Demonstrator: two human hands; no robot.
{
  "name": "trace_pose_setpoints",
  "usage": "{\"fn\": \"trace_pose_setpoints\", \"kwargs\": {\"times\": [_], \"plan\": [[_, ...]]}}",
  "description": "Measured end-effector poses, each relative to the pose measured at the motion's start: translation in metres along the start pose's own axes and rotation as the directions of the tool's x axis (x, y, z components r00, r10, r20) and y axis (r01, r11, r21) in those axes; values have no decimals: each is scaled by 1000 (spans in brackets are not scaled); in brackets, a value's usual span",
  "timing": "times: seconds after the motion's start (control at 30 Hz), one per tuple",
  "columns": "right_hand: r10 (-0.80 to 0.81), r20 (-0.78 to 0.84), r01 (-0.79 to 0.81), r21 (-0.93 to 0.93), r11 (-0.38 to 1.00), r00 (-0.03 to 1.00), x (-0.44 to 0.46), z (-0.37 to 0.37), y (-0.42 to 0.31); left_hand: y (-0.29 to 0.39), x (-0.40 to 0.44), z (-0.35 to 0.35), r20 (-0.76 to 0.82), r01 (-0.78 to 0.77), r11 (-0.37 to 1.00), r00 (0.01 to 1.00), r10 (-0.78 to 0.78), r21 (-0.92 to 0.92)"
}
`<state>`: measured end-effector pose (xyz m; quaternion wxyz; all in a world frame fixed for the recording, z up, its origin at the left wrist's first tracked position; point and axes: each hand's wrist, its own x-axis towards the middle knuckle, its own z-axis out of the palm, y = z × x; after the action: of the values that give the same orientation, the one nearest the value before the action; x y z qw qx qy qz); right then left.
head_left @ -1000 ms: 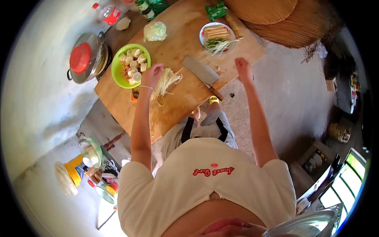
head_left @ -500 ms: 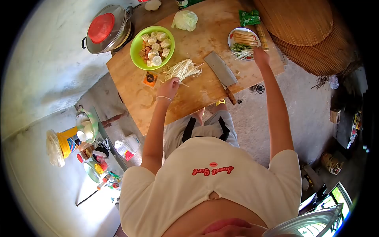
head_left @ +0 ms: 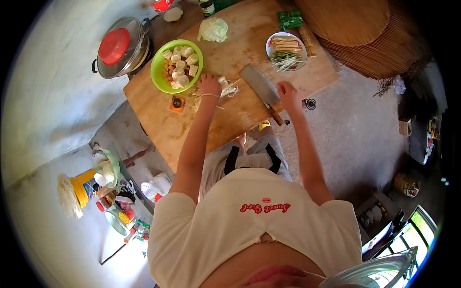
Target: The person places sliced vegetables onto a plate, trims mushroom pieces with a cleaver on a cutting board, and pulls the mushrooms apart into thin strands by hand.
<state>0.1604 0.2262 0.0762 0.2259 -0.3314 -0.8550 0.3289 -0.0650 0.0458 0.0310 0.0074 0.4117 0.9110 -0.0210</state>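
Observation:
My left hand (head_left: pixel 210 85) is over the pile of thin white strands (head_left: pixel 228 88) on the wooden table (head_left: pixel 163 129), its fingers bent and partly hidden. My right hand (head_left: pixel 287 93) is closed just right of the cleaver (head_left: pixel 260 82); anything in its fingers is too small to make out. A green bowl (head_left: pixel 158 82) with corn pieces and reddish chunks stands left of my left hand. Beyond my right hand is a plate (head_left: pixel 270 49) with pale sticks, green pieces and white strands. A small orange packet (head_left: pixel 177 103) lies below the bowl.
A pale cabbage (head_left: pixel 212 30) lies at the table's far side. Behind the plate are a green packet (head_left: pixel 289 19) and round woven mats (head_left: pixel 355 21). A lidded pot (head_left: pixel 139 41) with a red basin on it stands at the left. The cleaver's handle reaches the near edge.
My right hand has moved from the plate back toward the cleaver. My left hand has shifted onto the strands from their near edge. The view has shifted slightly.

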Motion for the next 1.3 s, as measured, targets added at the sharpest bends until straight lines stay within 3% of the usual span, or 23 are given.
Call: {"fn": "trace_pose_setpoints", "kwargs": {"times": [0.03, 0.07, 0.1, 0.13, 0.17, 0.23, 0.27, 0.33, 0.37, 0.43, 0.47, 0.53, 0.6, 0.67, 0.77, 0.83, 0.9, 0.93, 1.0, 1.03, 1.07, 1.13, 1.3], "plan": [[13, -9, -13, 12, 1000, 1000, -15, 11, 5, -2, 1, -1, 16, -31, 999, 999, 31, 31], [146, 128, -140, -57, 989, 981, -28, 15, 4, -5, 1, 1, 10, -36, 999, 999, 36, 28], [284, 253, -255, -141, 957, 925, -43, 17, 2, -10, -3, 8, -162, -83, 991, 985, 66, -101], [289, 249, -261, -143, 955, 924, -60, 23, 6, -15, -8, 16, -327, -149, 964, 942, 71, -220], [244, 284, -170, -262, 950, 927, -76, 31, 10, -20, -12, 25, -327, -155, 963, 942, 77, -220], [257, 360, -92, -415, 905, 897, -93, 44, 17, -31, -17, 37, -168, 8, 635, 962, -217, -773], [257, 357, -93, -416, 905, 898, -96, 45, 20, -38, -17, 39, -170, 5, 634, 962, -215, -773], [319, 321, -156, -444, 882, 892, -96, 42, 13, -45, -21, 27, 10, 28, 75, 974, -228, -997], [318, 322, -155, -443, 883, 892, -97, 43, 15, -48, -25, 22, 10, 28, 76, 973, -229, -997], [338, 360, -185, -397, 899, 870, -98, 49, 33, -49, -32, -16, 60, -2, -207, 955, -289, -978], [335, 363, -183, -394, 901, 869, -98, 52, 42, -53, -33, -25, 59, -2, -203, 954, -292, -979], [271, 396, -104, -394, 913, 877, -98, 55, 51, -61, -36, -44, 175, 66, -459, 964, -200, -886], [275, 398, -124, -366, 922, 875, -94, 51, 46, -64, -41, -61, 155, 21, -507, 962, -224, -862], [287, 398, -151, -338, 929, 871, -91, 42, 33, -74, -44, -69, 158, 107, -522, 986, -53, -846], [386, 387, -282, -298, 912, 838, -89, 41, 20, -75, -49, -92, 231, 206, -489, 973, 10, -847], [291, 258, -243, -203, 948, 921, -94, 46, 22, -76, -50, -92, 271, 275, -465, 959, 78, -841], [270, 250, -228, -184, 956, 930, -97, 49, 27, -73, -46, -81, 406, 428, -179, 902, 146, -886], [241, 239, -205, -165, 965, 941, -97, 51, 28, -67, -42, -69, 409, 432, -173, 900, 152, -885], [290, 258, -248, -183, 951, 922, -98, 53, 29, -49, -34, -29, 58, 35, 344, 997, 55, -938], [329, 279, -279, -204, 938, 902, -99, 53, 28, -51, -25, 7, 82, 52, 652, 997, 15, -756], [336, 277, -287, -203, 936, 900, -100, 51, 26, -44, -19, 7, 86, 51, 654, 996, 22, -755], [342, 304, -282, -225, 933, 889, -99, 48, 22, -23, -6, 7, 27, -30, 911, 999, 45, -411], [331, 258, -285, -202, 937, 907, -103, 45, 21, -6, 23, 19, 261, -22, 982, 963, 72, -189]]}}
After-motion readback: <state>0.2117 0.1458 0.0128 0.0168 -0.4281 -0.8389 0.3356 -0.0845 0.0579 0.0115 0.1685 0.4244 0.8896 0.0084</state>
